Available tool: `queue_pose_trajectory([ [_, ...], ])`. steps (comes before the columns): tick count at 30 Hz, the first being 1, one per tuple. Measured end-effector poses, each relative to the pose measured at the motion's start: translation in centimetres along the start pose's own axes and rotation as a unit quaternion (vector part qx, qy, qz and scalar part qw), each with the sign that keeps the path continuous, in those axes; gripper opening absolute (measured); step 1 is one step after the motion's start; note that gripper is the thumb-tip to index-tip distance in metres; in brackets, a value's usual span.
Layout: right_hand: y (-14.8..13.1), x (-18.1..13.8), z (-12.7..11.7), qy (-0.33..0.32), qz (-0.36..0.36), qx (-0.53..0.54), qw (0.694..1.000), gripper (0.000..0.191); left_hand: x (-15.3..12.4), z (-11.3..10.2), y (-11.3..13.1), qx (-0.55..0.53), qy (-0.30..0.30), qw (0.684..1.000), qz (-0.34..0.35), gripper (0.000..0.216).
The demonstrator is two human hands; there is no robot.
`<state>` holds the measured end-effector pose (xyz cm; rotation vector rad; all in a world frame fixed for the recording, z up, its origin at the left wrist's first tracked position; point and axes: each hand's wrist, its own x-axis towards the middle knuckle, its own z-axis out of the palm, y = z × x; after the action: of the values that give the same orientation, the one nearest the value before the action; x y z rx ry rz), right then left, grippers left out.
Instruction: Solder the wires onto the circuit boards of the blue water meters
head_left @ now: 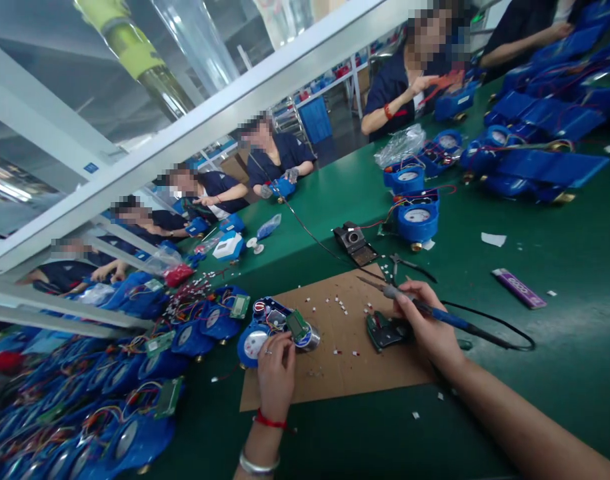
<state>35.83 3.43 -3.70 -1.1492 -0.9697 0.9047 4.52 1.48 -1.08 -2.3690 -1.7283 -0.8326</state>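
Observation:
My left hand (275,373) rests on a blue water meter (257,340) with its green circuit board (297,325) and silver cylinder exposed, fingers curled on its body. My right hand (427,320) grips a soldering iron (425,305) with a blue handle, tip pointing left over a brown cardboard mat (335,367). A small dark green part (382,331) lies just left of my right hand. Small white and red bits are scattered over the cardboard.
Several blue meters with wires are piled at the left (135,400) and far right (535,140). A black iron stand (355,243), pliers (409,263) and a purple lighter (519,288) lie on the green table (559,400). Other people work along the far side.

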Motion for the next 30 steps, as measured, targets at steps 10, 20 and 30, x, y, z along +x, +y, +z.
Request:
queue_pose_trajectory([
  [10,0.0,0.3,-0.5,-0.031,0.003,0.020,0.999,0.025,-0.5,0.4,-0.3,-0.026,0.019,0.999,-0.014,0.010],
  [20,-0.8,-2.0,3.8,-0.080,0.014,0.012,0.997,0.022,-1.2,0.9,-0.6,-0.030,0.023,0.999,-0.028,0.011],
  [30,0.0,-3.5,8.6,-0.174,0.008,-0.073,0.982,0.018,-1.5,1.2,-1.3,-0.039,0.009,0.999,-0.028,0.013],
])
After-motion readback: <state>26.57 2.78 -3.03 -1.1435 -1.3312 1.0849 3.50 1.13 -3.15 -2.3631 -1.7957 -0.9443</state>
